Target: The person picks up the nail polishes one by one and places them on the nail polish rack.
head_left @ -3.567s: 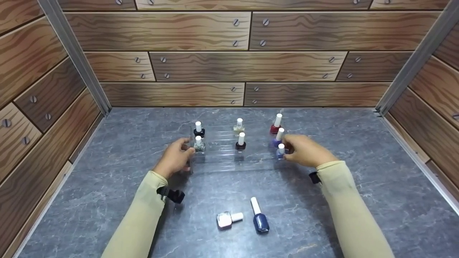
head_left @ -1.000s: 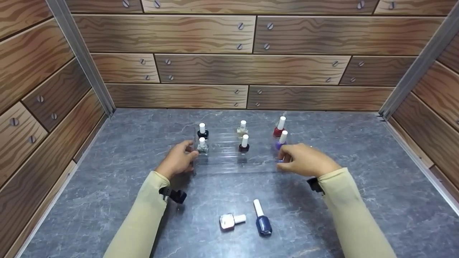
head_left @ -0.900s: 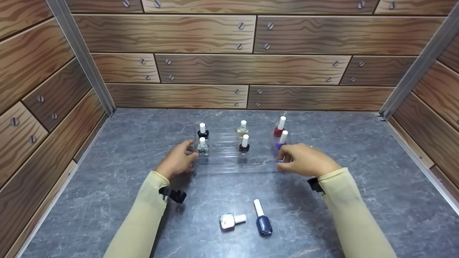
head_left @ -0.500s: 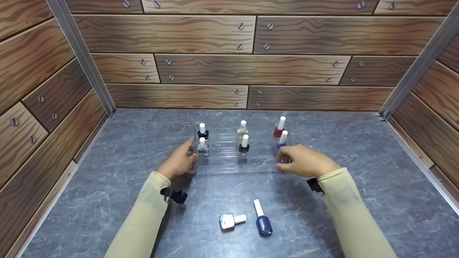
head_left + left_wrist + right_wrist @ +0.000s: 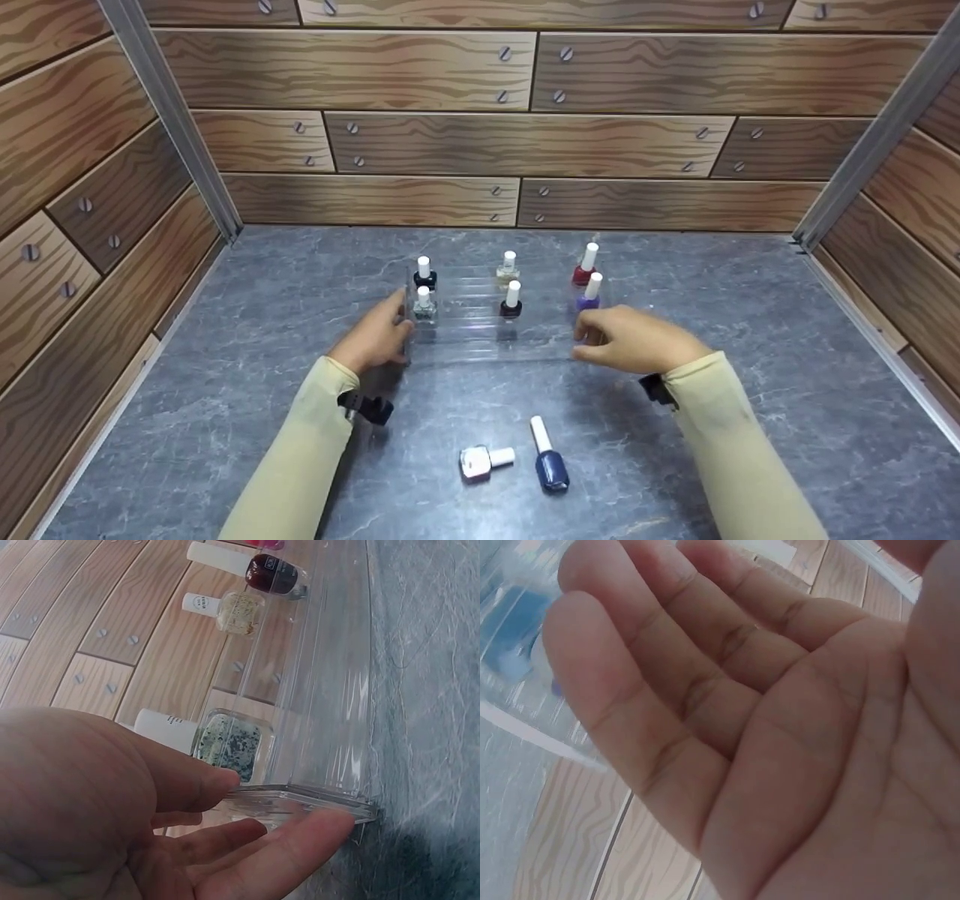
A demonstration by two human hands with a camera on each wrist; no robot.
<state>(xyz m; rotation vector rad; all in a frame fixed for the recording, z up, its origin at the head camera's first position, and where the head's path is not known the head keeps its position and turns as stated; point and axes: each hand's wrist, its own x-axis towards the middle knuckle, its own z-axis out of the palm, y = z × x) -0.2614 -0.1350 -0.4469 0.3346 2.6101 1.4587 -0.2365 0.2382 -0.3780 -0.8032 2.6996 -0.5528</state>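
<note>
A clear tiered display rack [image 5: 472, 349] holds several white-capped nail polish bottles. My left hand [image 5: 373, 335] touches its left side panel, thumb at the panel's edge and straight fingers along the outside. Beside that thumb stands the speckled glitter bottle [image 5: 235, 744], with a black bottle [image 5: 424, 279] behind it. My right hand [image 5: 641, 341] hovers with loosely bent fingers at the rack's front right, holding nothing visible. A blurred blue bottle [image 5: 514, 634] shows past its fingertips; the hand hides it in the head view. Just behind stands the purple bottle [image 5: 590, 296].
Farther back on the rack are a red bottle [image 5: 586, 271], a pale gold glitter bottle [image 5: 508, 271] and a dark red bottle [image 5: 511, 306]. On the grey tabletop in front lie a whitish bottle [image 5: 475, 464] and a navy bottle [image 5: 552, 470]. Wood-patterned walls [image 5: 480, 142] enclose the table.
My right hand has drawn slightly toward me from the blue bottle, which it held earlier. My left fingers have straightened along the rack's side. The bottles stay put.
</note>
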